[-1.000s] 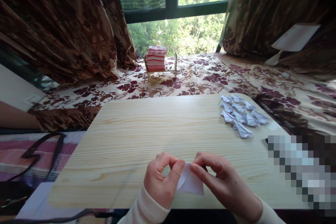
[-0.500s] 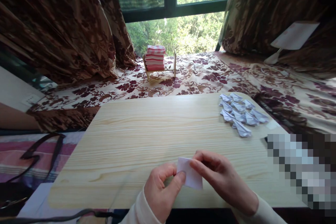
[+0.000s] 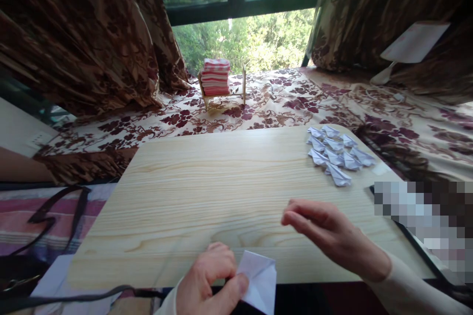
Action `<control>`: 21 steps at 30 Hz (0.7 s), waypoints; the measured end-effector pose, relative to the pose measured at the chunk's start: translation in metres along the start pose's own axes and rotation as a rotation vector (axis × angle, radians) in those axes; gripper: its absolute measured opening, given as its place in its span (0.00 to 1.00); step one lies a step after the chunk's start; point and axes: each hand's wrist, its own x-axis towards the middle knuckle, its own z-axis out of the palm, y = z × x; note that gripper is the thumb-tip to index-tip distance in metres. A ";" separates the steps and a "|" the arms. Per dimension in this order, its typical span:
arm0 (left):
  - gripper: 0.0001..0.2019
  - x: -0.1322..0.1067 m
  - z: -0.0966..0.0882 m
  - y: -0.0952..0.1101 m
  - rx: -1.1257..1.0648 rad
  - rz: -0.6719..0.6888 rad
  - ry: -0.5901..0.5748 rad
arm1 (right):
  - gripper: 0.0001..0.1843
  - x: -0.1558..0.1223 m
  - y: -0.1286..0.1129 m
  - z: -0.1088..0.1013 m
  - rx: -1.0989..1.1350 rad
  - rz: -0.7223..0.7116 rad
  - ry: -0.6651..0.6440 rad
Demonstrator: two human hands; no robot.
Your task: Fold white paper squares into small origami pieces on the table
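**Creased white paper sheet [image 3: 259,279] in the left hand [image 3: 212,278], between five and six o'clock**

Seen around the counter's middle, brown floral curtains [image 3: 88,39] hang at eleven and one o'clock. A cream cloth with maroon flowers [image 3: 273,103] covers the ledge across twelve. The pale wood-grain counter [image 3: 177,197], rectangular with rounded corners, fills the middle. A white lamp with a slanted shade [image 3: 416,42] stands between one and two o'clock on the ledge; at twelve, a small wooden rack [image 3: 237,95] bears a stack of red-and-white striped cloths [image 3: 215,78]. At two o'clock, near the counter's far corner, lies a cluster of folded white paper pieces [image 3: 335,158].

The right hand [image 3: 328,234], at four o'clock, is nearly closed, fingers together and thumb near them, well apart from the sheet, holding nothing visible. The left hand, at seven, is partly curled and pinches the sheet's left edge, thumb on top, fingers partly hidden. The sheet, folded and creased, overlaps the counter's near edge in view.
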 end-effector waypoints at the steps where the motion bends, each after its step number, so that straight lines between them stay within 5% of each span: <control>1: 0.17 0.001 0.002 0.001 -0.006 0.010 -0.028 | 0.15 0.002 -0.005 0.005 0.033 -0.024 -0.096; 4: 0.18 0.007 0.007 0.001 -0.034 0.050 -0.049 | 0.14 0.010 -0.017 0.024 0.136 -0.087 -0.290; 10: 0.16 0.010 0.006 0.003 0.024 0.002 0.218 | 0.22 0.015 -0.007 0.028 0.322 0.089 0.074; 14: 0.14 0.010 0.015 0.003 0.041 -0.070 0.336 | 0.15 0.003 0.002 0.039 0.418 0.125 -0.101; 21: 0.13 0.008 0.024 0.003 0.056 0.016 0.302 | 0.16 -0.004 0.000 0.061 0.491 0.095 -0.010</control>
